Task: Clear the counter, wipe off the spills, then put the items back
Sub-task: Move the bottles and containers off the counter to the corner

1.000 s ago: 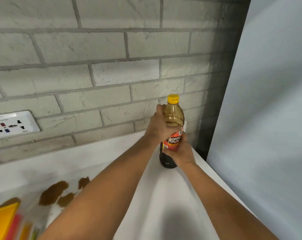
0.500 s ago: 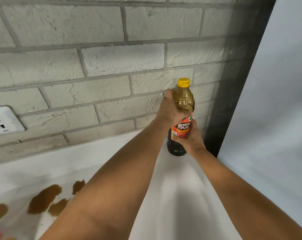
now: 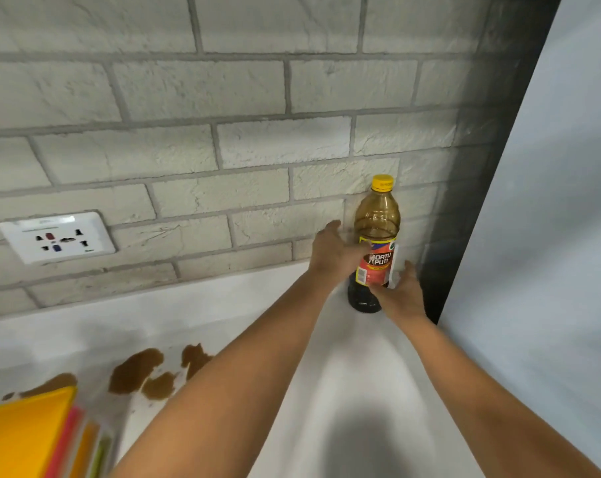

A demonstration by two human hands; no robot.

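Note:
A soy sauce bottle [image 3: 377, 222] with a yellow cap and a red label stands upright on the white counter [image 3: 361, 374], in the far right corner against the brick wall. My left hand [image 3: 333, 251] hovers just left of the bottle's label with its fingers spread, blurred, gripping nothing. My right hand [image 3: 400, 293] cups the bottle's lower right side, thumb across the front below the label. Brown spills [image 3: 140, 374] lie on the counter at the lower left, partly hidden by my left forearm.
A stack of yellow, pink, orange and green flat items [image 3: 27, 436] sits at the bottom left beside the spills. A white wall socket [image 3: 56, 236] is set in the brick wall. A tall grey panel [image 3: 550, 236] closes off the counter's right side.
My left hand has let go of the bottle's shoulder and opened to its left. The bottle now stands nearer the wall corner. The view has shifted left, showing the socket and the stack again.

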